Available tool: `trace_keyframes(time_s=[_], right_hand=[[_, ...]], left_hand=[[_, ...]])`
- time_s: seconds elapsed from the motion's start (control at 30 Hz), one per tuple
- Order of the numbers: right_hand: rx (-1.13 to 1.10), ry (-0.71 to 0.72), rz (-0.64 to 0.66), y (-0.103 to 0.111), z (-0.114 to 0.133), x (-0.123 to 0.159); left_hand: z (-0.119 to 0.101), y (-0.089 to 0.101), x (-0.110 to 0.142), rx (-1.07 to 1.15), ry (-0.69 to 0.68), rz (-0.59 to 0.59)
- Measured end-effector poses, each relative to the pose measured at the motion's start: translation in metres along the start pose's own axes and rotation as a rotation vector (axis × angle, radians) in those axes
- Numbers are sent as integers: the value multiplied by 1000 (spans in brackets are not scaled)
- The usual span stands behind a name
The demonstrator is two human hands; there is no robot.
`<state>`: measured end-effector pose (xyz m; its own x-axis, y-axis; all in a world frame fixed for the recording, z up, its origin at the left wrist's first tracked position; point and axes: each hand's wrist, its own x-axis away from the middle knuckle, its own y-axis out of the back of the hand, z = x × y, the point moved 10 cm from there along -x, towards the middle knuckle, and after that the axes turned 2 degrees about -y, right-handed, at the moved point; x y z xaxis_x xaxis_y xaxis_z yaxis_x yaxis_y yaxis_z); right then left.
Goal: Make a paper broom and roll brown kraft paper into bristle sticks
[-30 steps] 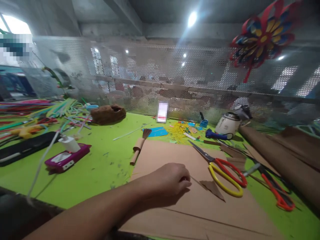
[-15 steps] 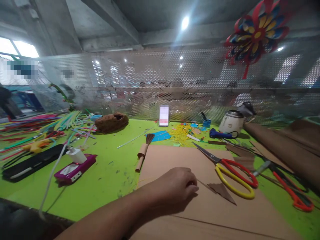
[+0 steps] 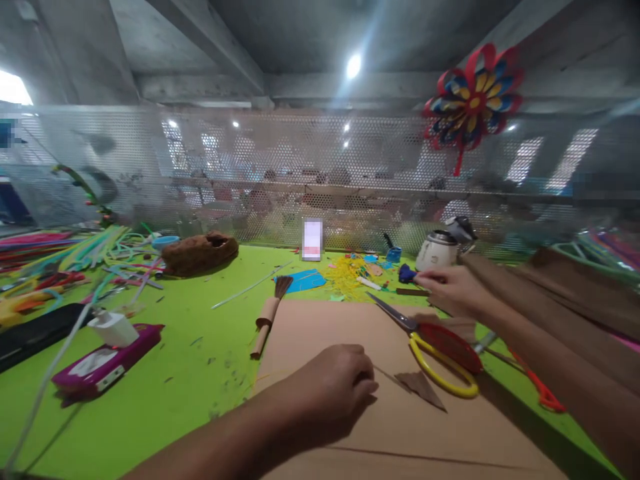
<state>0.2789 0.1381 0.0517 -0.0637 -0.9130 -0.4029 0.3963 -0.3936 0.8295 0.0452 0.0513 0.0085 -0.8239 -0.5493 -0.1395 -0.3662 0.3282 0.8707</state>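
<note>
My left hand (image 3: 337,383) rests on a large sheet of brown paper (image 3: 310,323), its fingers curled closed. Whatever they may hold is hidden; a thin dark line runs from them towards a small torn piece of darker brown paper (image 3: 423,388). Across the table, my right hand (image 3: 453,290) is closed around the back part of a blue glue gun (image 3: 407,273), whose front end shows past the fingers. Scissors (image 3: 405,321) with one yellow and one red handle lie partly spread on the sheet, below my right forearm.
A small brown broom-like piece (image 3: 273,310) lies by the sheet's left edge. A purple power strip (image 3: 107,367) with a white plug sits left. Behind are a brown hollow object (image 3: 200,253), a phone (image 3: 312,239), yellow shreds (image 3: 345,273) and a white kettle-like pot (image 3: 437,250).
My right hand has come into view from the right and taken hold of the glue gun. My left hand stays on the sheet. The view has turned slightly right.
</note>
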Motion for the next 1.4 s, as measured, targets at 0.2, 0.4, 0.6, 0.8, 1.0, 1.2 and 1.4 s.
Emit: trace_keyframes(time_s=[0.2, 0.4, 0.6, 0.8, 1.0, 1.2, 1.4], right_hand=[[165, -17, 496, -87, -18, -26], [102, 10, 692, -116, -17, -25], [-3, 46, 749, -131, 10, -30], [16, -23, 701, -127, -2, -52], [189, -146, 609, -96, -56, -55], [301, -198, 506, -68, -86, -49], [408, -176, 422, -66, -88, -48]], left_hand=[[5, -1, -2, 16, 18, 13], [6, -4, -4, 56, 3, 38], [3, -1, -2, 44, 9, 2], [3, 0, -1, 60, 21, -3], [-1, 0, -2, 36, -5, 7], [5, 1, -2, 58, 50, -3], [6, 1, -2, 64, 71, -2]])
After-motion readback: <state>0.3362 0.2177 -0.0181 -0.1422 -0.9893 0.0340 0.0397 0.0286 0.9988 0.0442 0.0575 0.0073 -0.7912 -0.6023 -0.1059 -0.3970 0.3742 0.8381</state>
